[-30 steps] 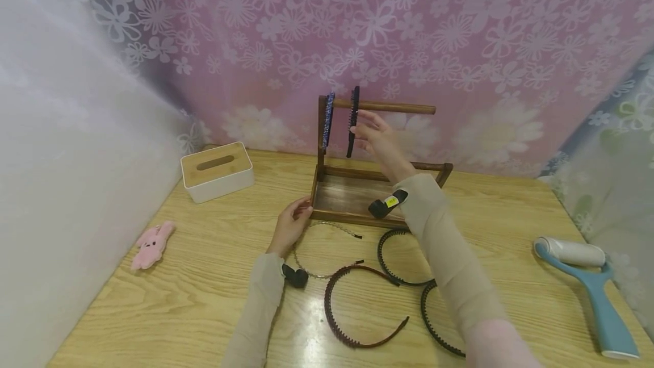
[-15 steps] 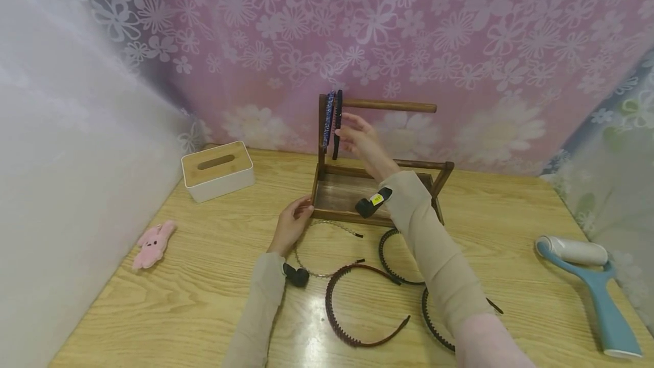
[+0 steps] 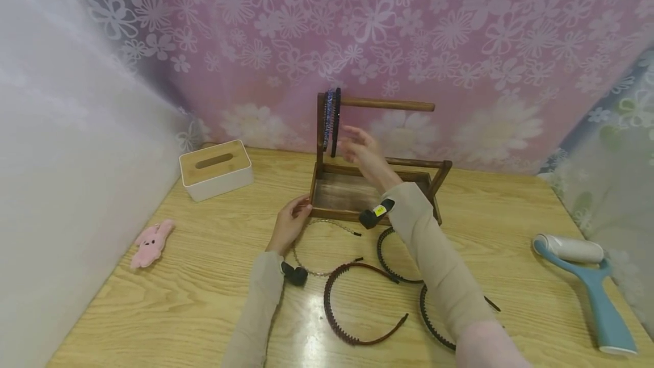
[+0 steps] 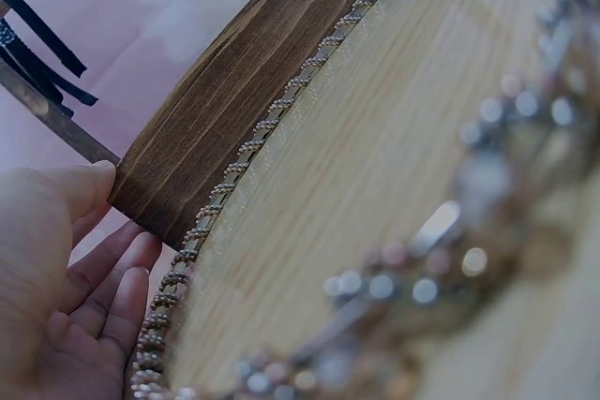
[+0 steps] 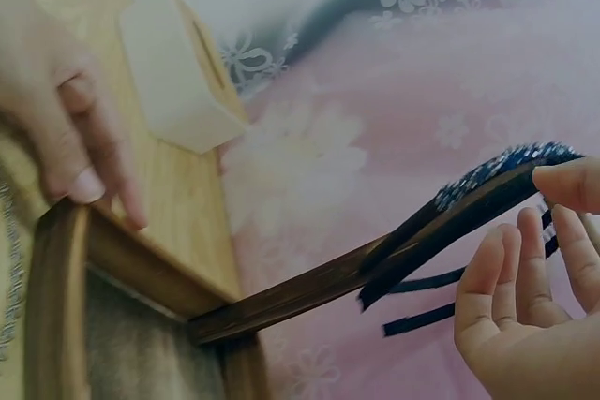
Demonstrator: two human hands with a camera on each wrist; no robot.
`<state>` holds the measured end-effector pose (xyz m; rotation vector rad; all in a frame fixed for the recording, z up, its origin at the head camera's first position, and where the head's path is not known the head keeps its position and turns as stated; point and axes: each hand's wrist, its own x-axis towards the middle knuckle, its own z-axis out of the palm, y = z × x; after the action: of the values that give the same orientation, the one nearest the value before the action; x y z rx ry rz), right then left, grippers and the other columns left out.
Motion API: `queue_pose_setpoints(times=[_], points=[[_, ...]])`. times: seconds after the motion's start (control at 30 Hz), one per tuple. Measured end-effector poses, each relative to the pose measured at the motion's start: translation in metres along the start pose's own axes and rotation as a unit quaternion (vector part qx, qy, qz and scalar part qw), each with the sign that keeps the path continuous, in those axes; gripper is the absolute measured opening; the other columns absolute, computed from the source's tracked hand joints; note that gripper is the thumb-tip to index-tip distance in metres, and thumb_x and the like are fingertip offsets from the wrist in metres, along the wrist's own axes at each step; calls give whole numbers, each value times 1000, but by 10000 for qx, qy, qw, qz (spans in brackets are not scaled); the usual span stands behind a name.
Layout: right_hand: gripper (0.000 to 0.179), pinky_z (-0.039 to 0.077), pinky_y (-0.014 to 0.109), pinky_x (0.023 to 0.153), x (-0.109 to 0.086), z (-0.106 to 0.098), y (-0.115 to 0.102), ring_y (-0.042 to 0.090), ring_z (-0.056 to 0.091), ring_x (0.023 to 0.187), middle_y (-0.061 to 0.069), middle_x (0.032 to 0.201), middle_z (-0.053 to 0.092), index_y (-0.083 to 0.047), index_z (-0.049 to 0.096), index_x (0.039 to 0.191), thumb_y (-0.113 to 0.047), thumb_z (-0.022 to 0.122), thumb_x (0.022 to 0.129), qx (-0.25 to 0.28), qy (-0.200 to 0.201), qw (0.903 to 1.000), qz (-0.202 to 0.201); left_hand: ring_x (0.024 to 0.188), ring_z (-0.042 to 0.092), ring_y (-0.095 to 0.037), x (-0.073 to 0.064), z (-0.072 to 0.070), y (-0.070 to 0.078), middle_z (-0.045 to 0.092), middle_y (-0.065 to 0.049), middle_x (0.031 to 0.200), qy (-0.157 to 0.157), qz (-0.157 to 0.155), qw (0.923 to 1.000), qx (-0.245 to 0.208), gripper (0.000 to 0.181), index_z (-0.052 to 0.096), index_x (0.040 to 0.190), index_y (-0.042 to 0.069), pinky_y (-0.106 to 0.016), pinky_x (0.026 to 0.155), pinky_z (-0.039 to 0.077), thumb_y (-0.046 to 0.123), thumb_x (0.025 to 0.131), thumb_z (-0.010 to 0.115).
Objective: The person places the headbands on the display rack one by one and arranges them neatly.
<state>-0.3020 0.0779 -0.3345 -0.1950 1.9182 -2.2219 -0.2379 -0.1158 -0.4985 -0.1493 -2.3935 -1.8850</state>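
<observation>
A wooden rack (image 3: 409,163) stands at the back of the table. A blue sparkly headband (image 3: 327,115) and a black headband (image 3: 336,129) hang side by side at the left end of its top bar (image 3: 393,105). My right hand (image 3: 356,145) hovers just right of the black headband with fingers spread, holding nothing; in the right wrist view the right hand (image 5: 539,278) is open beside the headbands (image 5: 469,208). My left hand (image 3: 301,209) rests its fingertips on the rack's front left corner. In the left wrist view its thumb (image 4: 80,189) touches the wooden base (image 4: 234,91).
On the table lie a thin beaded headband (image 3: 319,246), a dark red headband (image 3: 357,305) and two black headbands (image 3: 395,260). A tissue box (image 3: 216,169) and a pink bunny (image 3: 150,243) sit on the left. A blue lint roller (image 3: 587,277) lies on the right.
My right hand slid the black headband left along the bar up to the blue one, then let go and dropped slightly. The left hand stayed on the rack's corner.
</observation>
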Motion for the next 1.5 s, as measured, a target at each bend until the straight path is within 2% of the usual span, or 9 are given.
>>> queue_pose_setpoints(times=[0.37,0.67,0.83,0.93,1.0,1.1,1.27,1.33,1.5], points=[[45,49,20,77,-28,-23,41,7,57,92,-5,110,57,-8,45,142,-5,54,98,-237,-37,9990,377,115,59,-32,1,-1,-3,62,-18,128,-1,-24,10000,-88,39,57,136,7,-44,103,48,19,99,59],[47,52,28,92,-64,-61,68,7,59,101,-4,117,55,-4,42,144,-10,55,99,-1060,-163,9929,511,117,58,-31,1,-4,1,61,-17,129,-12,-61,10000,-14,39,56,137,9,-44,104,48,20,99,58],[52,51,24,88,-85,-85,77,9,57,103,2,123,53,1,37,146,-14,56,99,-1368,-503,9866,733,118,58,-31,1,-3,1,60,-17,130,-38,-132,9999,-71,39,56,137,9,-45,105,47,20,100,57],[54,51,29,88,-99,-98,80,10,58,103,9,125,56,2,39,144,-18,58,99,-1830,-833,9759,854,118,57,-31,1,-2,1,60,-17,131,-32,-157,9998,-94,40,55,138,9,-45,105,47,20,100,57],[52,52,34,90,-109,-106,82,15,59,103,14,123,59,3,43,141,-21,60,98,-2240,-1122,9641,874,117,57,-31,1,-2,1,60,-17,131,-38,-171,9998,-104,40,55,138,9,-44,105,47,20,99,58],[43,54,38,88,-123,-114,84,20,62,101,19,114,63,4,51,134,-19,60,98,-2952,-1610,9389,730,117,57,-32,-4,-3,11,59,-19,131,-56,-171,9998,-97,40,55,138,7,-45,105,46,18,100,57],[38,53,26,79,-144,-120,84,10,61,92,17,104,66,8,55,127,-12,63,95,-3796,-2293,8958,298,120,56,-36,-4,-1,11,58,-22,133,-86,-211,9996,-142,41,53,139,3,-49,106,45,16,100,56],[40,52,22,76,-153,-121,82,8,60,88,17,102,67,9,54,127,-11,64,94,-3936,-2446,8859,222,119,56,-34,-1,1,1,58,-20,132,-73,-177,9997,-164,41,54,138,6,-48,106,45,19,100,57],[40,49,21,65,-169,-123,80,4,54,77,14,98,65,8,56,124,-12,68,91,-4074,-2581,8758,191,117,57,-31,-1,0,0,60,-17,130,-69,-138,9997,-173,40,56,137,9,-46,105,46,21,99,58]])
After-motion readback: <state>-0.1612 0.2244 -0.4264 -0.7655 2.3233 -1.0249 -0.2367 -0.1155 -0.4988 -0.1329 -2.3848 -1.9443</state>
